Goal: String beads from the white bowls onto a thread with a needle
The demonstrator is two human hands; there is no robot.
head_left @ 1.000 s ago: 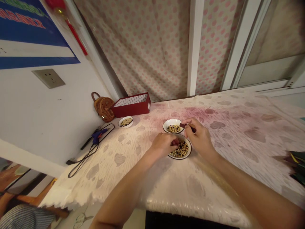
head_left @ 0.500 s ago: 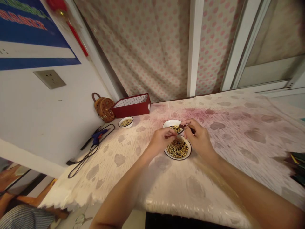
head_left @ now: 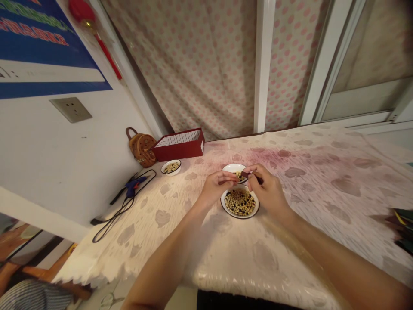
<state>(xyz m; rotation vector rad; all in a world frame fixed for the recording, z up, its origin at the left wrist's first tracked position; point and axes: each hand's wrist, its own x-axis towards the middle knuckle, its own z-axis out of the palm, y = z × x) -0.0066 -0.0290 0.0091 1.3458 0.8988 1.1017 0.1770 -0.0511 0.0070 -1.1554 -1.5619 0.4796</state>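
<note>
A white bowl of mixed dark and pale beans [head_left: 239,203] sits on the cloth-covered table in front of me. Just behind it is a second white bowl [head_left: 232,168] holding pale beans. My left hand [head_left: 215,187] hovers over the gap between the two bowls, fingers pinched together on something too small to name. My right hand [head_left: 266,189] rests at the near bowl's right edge, closed on a small dark red tool [head_left: 246,175] whose tip points toward the far bowl.
A third small bowl of beans [head_left: 171,167] stands further left, near a red box [head_left: 179,144] and a brown studded bag [head_left: 141,147]. A blue glue gun with black cord [head_left: 130,189] lies by the wall. Dark items [head_left: 402,224] lie at the right edge.
My left hand has lifted out of the near bowl and moved back toward the far bowl, fingers pinched. The right hand has hardly moved.
</note>
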